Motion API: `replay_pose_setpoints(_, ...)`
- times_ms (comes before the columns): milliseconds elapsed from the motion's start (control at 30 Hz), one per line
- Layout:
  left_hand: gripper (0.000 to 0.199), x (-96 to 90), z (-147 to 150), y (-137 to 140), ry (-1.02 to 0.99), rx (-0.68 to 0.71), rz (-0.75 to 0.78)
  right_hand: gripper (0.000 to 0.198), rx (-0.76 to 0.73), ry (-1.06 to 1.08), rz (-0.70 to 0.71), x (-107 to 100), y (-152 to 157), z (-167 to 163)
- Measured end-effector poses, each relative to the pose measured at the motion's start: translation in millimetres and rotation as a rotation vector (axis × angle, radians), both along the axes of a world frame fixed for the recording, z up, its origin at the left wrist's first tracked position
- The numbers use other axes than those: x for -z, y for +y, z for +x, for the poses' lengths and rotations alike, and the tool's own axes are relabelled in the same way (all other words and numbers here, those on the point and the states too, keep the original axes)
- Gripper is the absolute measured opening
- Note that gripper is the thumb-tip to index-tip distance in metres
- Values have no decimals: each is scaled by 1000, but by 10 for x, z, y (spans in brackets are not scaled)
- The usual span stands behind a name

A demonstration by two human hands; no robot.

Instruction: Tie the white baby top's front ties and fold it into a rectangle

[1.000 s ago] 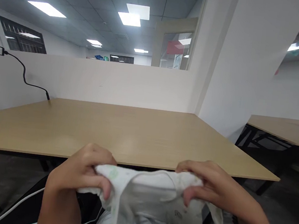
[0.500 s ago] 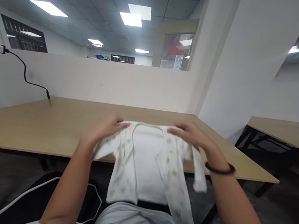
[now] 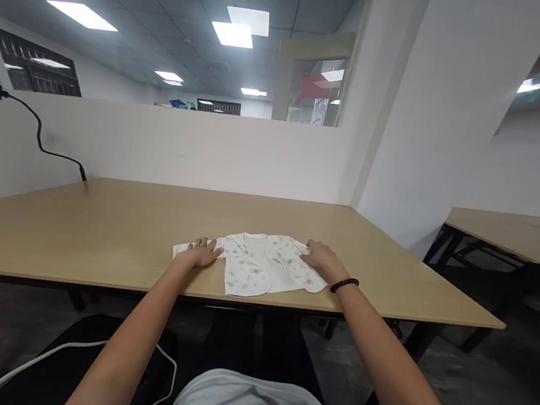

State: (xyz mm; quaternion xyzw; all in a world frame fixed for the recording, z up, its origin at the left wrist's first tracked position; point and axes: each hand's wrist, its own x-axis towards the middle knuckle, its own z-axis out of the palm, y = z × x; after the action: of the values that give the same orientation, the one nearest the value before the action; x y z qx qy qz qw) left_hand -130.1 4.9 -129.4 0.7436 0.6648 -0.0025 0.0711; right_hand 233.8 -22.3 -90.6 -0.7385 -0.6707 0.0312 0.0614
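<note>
A small white baby shirt point(image 3: 248, 271) with a printed pattern lies spread on the table, open-fronted, its neckline away from me and its hem near the front edge. My left hand point(image 3: 202, 253) rests flat on the left sleeve with the fingers apart. At the opposite side, my right hand point(image 3: 322, 261), with a dark bead bracelet on the wrist, has its thumb and fingers closed around the right sleeve, which it largely covers.
The wooden table point(image 3: 116, 224) runs back to a white half wall. A black flexible stand point(image 3: 39, 131) rises at the back left. Below, on the left, a white cable point(image 3: 53, 350) crosses a dark seat. Another table point(image 3: 514, 237) stands to the right.
The shirt, held up by both shoulders over the table edge, has come down flat onto the tabletop. Both hands have moved outward to the sleeves, and the left has loosened its hold.
</note>
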Motion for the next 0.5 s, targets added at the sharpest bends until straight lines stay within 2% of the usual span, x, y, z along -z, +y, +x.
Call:
replay_pose_setpoints(133, 69, -17, -24, 32, 5, 7, 10, 30, -28, 0, 27, 112, 38, 176)
replay_pose_setpoints(200, 68, -65, 15, -4, 5, -23, 44, 27, -71, 1, 49, 123, 48, 239)
replay_pose_setpoints(267, 70, -149, 106, -102, -53, 23, 64, 23, -108, 30, 91, 106, 65, 269)
replay_pose_setpoints(400, 75, -356, 484, -451, -332, 417, 23, 22, -91, 492, 203, 13, 145, 241)
replay_pose_setpoints(500, 71, -369, 924, -744, -469, 721, 117, 28, -49, 739, 270, -44, 207, 180)
